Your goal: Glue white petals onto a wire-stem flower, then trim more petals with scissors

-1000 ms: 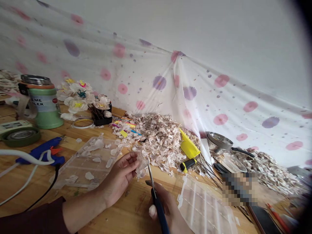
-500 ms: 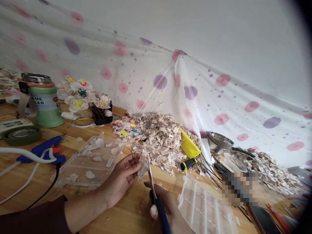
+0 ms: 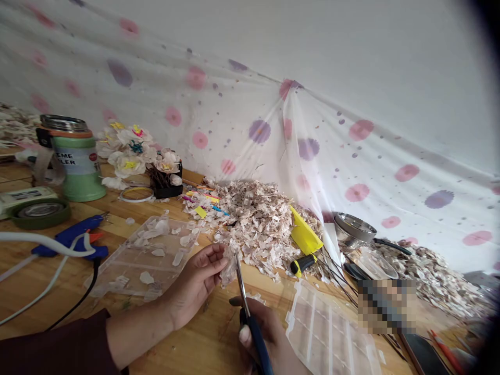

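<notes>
A strip of wooden tabletop point(image 3: 177, 346) ran between two transparent compartmented plastic trays, left tray point(image 3: 130, 261) and right tray point(image 3: 319, 328), with room there for both hands; a heap of flakes point(image 3: 260, 224) bounded its far side. Left hand point(image 3: 199, 278) pinched a thin piece point(image 3: 227, 273) near that heap's front edge. Right hand point(image 3: 269, 330) gripped dark-handled scissors point(image 3: 255, 333), blades by the piece's right edge; contact unclear. Piece: papery, translucent. Flakes: pale, ragged, layered. Blades: slim, metallic, tapered.

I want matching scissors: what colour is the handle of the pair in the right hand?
The scissor handle looks dark blue, best seen in the head view.
</notes>
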A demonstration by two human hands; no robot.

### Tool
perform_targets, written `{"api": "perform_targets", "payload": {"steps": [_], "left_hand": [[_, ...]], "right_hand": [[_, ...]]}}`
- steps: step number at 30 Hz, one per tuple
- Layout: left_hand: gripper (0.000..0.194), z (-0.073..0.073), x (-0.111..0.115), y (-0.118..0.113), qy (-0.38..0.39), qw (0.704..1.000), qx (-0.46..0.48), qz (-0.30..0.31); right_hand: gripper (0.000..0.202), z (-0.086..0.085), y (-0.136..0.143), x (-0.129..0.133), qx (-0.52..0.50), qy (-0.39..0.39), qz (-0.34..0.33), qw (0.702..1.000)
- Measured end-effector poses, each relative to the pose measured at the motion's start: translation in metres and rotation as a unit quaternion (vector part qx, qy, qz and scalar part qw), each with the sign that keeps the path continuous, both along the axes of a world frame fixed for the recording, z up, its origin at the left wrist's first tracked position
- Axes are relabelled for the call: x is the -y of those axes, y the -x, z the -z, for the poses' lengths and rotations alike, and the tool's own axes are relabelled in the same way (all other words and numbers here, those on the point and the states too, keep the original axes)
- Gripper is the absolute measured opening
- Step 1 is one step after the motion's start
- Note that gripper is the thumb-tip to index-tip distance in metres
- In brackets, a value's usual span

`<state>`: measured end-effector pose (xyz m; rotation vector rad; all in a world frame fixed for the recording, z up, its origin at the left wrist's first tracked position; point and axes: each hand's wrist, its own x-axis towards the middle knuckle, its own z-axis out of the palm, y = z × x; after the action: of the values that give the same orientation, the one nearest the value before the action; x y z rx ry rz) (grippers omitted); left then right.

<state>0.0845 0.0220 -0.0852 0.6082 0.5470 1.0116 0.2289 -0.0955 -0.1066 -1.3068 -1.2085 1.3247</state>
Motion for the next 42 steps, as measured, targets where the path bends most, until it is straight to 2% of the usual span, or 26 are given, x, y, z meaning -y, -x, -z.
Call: {"api": "perform_targets", "payload": {"steps": [6, 11, 14, 18, 20, 24, 28, 34, 42], "left_hand": [[0.029, -0.003, -0.001, 0.001, -0.002, 1.0, -0.016, -0.021], [0.036, -0.005, -0.003, 0.003, -0.01, 0.999, -0.028, -0.032], [0.039, -0.006, -0.005, 0.004, -0.018, 0.998, -0.035, -0.039], [0.04, -0.007, -0.01, 0.004, -0.047, 0.997, -0.032, -0.048], [0.039, -0.007, -0.011, 0.005, -0.072, 0.995, -0.037, -0.055], [0.038, -0.007, -0.011, 0.007, -0.114, 0.99, -0.071, -0.032], [0.039, -0.003, -0.01, 0.008, -0.131, 0.986, -0.099, -0.005], [0.042, -0.003, -0.01, 0.007, -0.132, 0.984, -0.118, 0.022], [0.042, -0.004, -0.009, 0.008, -0.13, 0.984, -0.119, 0.023]], "right_hand": [[0.068, 0.003, 0.008, -0.002, -0.027, -0.036, 0.043, 0.998], [0.069, 0.0, 0.001, 0.0, -0.01, -0.001, 0.055, 0.998], [0.069, -0.007, -0.006, 0.002, 0.022, 0.004, 0.047, 0.999], [0.062, -0.023, -0.008, 0.004, 0.103, -0.056, 0.047, 0.992], [0.061, -0.03, -0.007, 0.005, 0.138, -0.059, 0.043, 0.988], [0.056, -0.039, -0.005, 0.004, 0.163, -0.05, 0.039, 0.985], [0.054, -0.037, -0.007, 0.003, 0.157, -0.059, 0.044, 0.985], [0.055, -0.032, -0.009, 0.002, 0.155, -0.014, 0.016, 0.988], [0.05, -0.027, -0.005, 0.0, 0.11, 0.005, 0.03, 0.994]]}}
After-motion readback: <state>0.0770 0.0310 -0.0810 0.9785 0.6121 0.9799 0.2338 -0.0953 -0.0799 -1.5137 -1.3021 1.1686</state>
